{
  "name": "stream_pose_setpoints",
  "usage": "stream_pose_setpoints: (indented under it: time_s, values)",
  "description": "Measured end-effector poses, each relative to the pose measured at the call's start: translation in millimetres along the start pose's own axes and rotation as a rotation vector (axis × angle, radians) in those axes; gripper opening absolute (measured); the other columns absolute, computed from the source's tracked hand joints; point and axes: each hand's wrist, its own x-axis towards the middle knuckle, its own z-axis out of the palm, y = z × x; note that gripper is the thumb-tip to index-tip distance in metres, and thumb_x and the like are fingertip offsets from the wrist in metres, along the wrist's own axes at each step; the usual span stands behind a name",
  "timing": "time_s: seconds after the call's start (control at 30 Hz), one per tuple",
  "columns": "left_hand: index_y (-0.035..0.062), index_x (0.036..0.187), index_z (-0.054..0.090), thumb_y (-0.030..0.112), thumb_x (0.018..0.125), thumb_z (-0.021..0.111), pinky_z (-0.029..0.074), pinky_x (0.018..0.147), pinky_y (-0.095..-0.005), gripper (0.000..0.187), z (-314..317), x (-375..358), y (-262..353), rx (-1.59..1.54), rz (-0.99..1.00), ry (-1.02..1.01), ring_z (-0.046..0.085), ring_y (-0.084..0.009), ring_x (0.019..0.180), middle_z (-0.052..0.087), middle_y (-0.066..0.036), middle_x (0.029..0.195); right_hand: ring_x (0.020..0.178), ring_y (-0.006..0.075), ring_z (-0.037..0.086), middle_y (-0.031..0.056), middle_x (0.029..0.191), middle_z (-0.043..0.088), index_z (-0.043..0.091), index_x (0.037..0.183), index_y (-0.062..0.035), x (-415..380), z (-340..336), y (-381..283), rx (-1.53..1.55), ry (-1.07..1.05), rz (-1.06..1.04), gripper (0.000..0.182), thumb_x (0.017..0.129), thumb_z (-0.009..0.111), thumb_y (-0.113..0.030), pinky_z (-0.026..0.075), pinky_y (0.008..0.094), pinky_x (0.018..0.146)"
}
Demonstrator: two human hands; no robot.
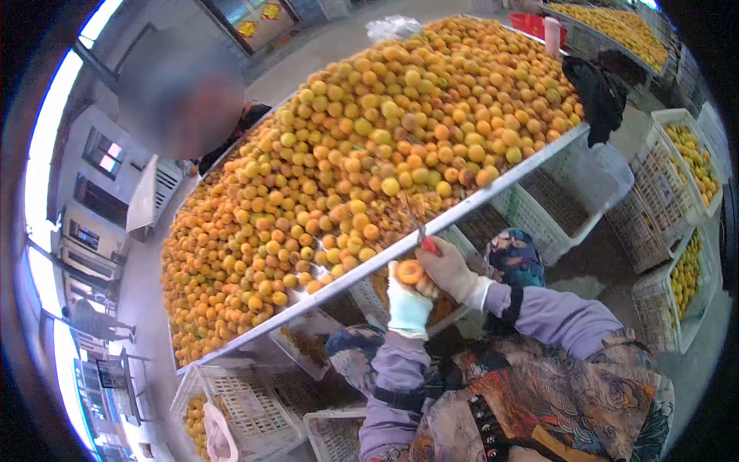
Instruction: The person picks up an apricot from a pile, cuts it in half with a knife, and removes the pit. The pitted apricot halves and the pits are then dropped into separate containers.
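Observation:
Gloved in white, my left hand [409, 302] holds an orange fruit [409, 271] near the front edge of the table. My right hand [449, 269], in a pale glove, is closed around the red handle of scissors [420, 232], whose blades point up and away over the table's metal rim [467, 202]. The two hands are close together, the right one just beside the held fruit. Beyond them a large heap of orange and yellow fruit [369, 138] covers the table.
White crates [242, 400] stand below the table, and stacked crates of fruit [666, 181] are at the right. A black cloth [596, 96] hangs at the table's right corner. A person [185, 96] is across the heap. My knees are under the rim.

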Motion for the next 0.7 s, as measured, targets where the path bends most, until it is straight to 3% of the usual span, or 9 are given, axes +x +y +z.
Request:
stream_pose_setpoints:
  time_s: [0.07, 0.1, 0.23, 0.3, 0.4, 0.47, 0.53, 0.6, 0.7]
  values:
    - [0.0111, 0.080, 0.053, 0.058, 0.089, 0.033, 0.023, 0.047, -0.0277, 0.051, -8, -5, 3, -0.054, -0.009, -0.143, 0.025, -0.0141, 0.045, 0.029, 0.003, 0.048, 0.062, 0.0079, 0.051, -0.0010, 0.067, 0.055, 0.058, 0.090, -0.0027, 22, -1, 17, 0.028, 0.102, -0.299, 0.013, 0.087, 0.055, -0.015, 0.041, 0.0232, 0.053]
    - [0.0094, 0.084, 0.054, 0.059, 0.089, 0.033, 0.025, 0.049, -0.0286, 0.054, -15, -7, 4, -0.049, 0.011, -0.148, 0.027, -0.0152, 0.047, 0.032, 0.001, 0.050, 0.062, 0.0049, 0.046, -0.0022, 0.070, 0.054, 0.057, 0.091, -0.0014, 26, -8, 19, 0.110, 0.065, -0.266, 0.016, 0.086, 0.057, -0.016, 0.039, 0.0211, 0.054]
    - [0.0069, 0.105, 0.053, 0.065, 0.088, 0.033, 0.036, 0.061, -0.0326, 0.063, -33, -16, 3, 0.046, 0.118, -0.142, 0.040, -0.0187, 0.061, 0.046, -0.004, 0.066, 0.064, 0.0081, 0.051, 0.0009, 0.073, 0.057, 0.059, 0.096, -0.0020, 30, -20, 23, -0.109, -0.019, -0.232, 0.022, 0.087, 0.057, -0.022, 0.042, 0.0227, 0.057]
    - [0.0070, 0.105, 0.053, 0.064, 0.088, 0.034, 0.036, 0.062, -0.0329, 0.063, -35, -20, 5, 0.100, 0.151, -0.115, 0.041, -0.0186, 0.062, 0.045, -0.004, 0.066, 0.068, 0.0114, 0.055, 0.0052, 0.076, 0.060, 0.060, 0.101, -0.0050, 20, -16, 13, -0.501, -0.059, -0.248, 0.026, 0.087, 0.058, -0.027, 0.045, 0.0258, 0.062]
    - [0.0064, 0.106, 0.052, 0.063, 0.088, 0.036, 0.037, 0.063, -0.0336, 0.061, -38, -27, 6, 0.132, 0.184, -0.067, 0.042, -0.0187, 0.064, 0.045, -0.004, 0.066, 0.071, 0.0134, 0.057, 0.0076, 0.078, 0.061, 0.060, 0.104, -0.0079, 18, -16, 16, -0.730, 0.008, -0.449, 0.028, 0.086, 0.059, -0.030, 0.047, 0.0290, 0.066]
    - [0.0054, 0.106, 0.052, 0.061, 0.089, 0.035, 0.037, 0.062, -0.0337, 0.061, -37, -30, 5, 0.148, 0.200, -0.087, 0.042, -0.0187, 0.063, 0.045, -0.005, 0.067, 0.069, 0.0142, 0.057, 0.0042, 0.077, 0.060, 0.059, 0.095, -0.0024, 19, -16, 16, -0.759, 0.001, -0.438, 0.025, 0.087, 0.058, -0.026, 0.046, 0.0267, 0.062]
    - [0.0048, 0.104, 0.051, 0.059, 0.090, 0.035, 0.039, 0.063, -0.0341, 0.059, -41, -29, 3, 0.147, 0.206, -0.107, 0.045, -0.0198, 0.065, 0.047, -0.006, 0.068, 0.062, 0.0126, 0.055, 0.0034, 0.078, 0.059, 0.060, 0.092, -0.0024, 26, -18, 16, -0.178, -0.082, -0.130, 0.023, 0.086, 0.059, -0.025, 0.045, 0.0240, 0.055]
    - [0.0048, 0.102, 0.052, 0.059, 0.091, 0.035, 0.042, 0.065, -0.0351, 0.058, -34, -35, 0, 0.141, 0.158, -0.038, 0.048, -0.0213, 0.068, 0.049, -0.006, 0.071, 0.059, 0.0107, 0.052, 0.0026, 0.077, 0.056, 0.059, 0.089, -0.0029, 3, -5, -20, -0.119, -0.103, -0.089, 0.020, 0.087, 0.056, -0.023, 0.042, 0.0214, 0.050]
    - [0.0040, 0.098, 0.052, 0.060, 0.090, 0.034, 0.045, 0.064, -0.0347, 0.059, -21, -43, -6, 0.192, 0.146, -0.060, 0.051, -0.0218, 0.067, 0.053, -0.008, 0.073, 0.052, 0.0102, 0.048, 0.0014, 0.066, 0.049, 0.057, 0.085, -0.0031, -13, 4, -40, 0.360, -0.269, -0.097, 0.019, 0.089, 0.045, -0.018, 0.040, 0.0211, 0.047]
